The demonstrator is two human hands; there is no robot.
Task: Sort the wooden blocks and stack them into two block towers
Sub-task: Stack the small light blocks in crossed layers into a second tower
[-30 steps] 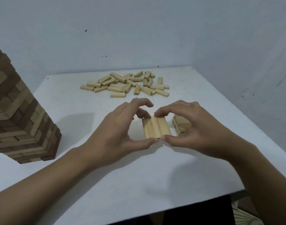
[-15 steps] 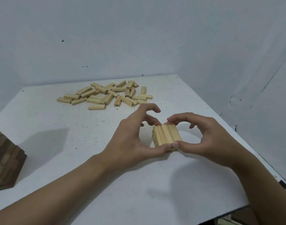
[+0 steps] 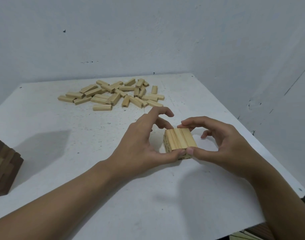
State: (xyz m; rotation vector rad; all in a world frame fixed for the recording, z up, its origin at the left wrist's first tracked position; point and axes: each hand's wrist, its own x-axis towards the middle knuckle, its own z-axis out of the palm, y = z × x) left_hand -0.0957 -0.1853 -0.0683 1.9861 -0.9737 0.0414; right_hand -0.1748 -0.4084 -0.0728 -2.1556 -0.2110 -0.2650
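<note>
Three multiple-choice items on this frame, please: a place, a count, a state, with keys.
1. Where does the loose pile lie?
A) far side of the table, beyond the small stack
B) at the near edge
C) on the floor
2. How many blocks top the small stack?
A) two
B) three
C) five
3. Which hands touch the small stack?
A) left hand only
B) neither
C) left hand and right hand
Key: 1 A, it lies past the stack, toward the far edge; 2 B, three lie side by side; 3 C, both thumbs press its near end.
</note>
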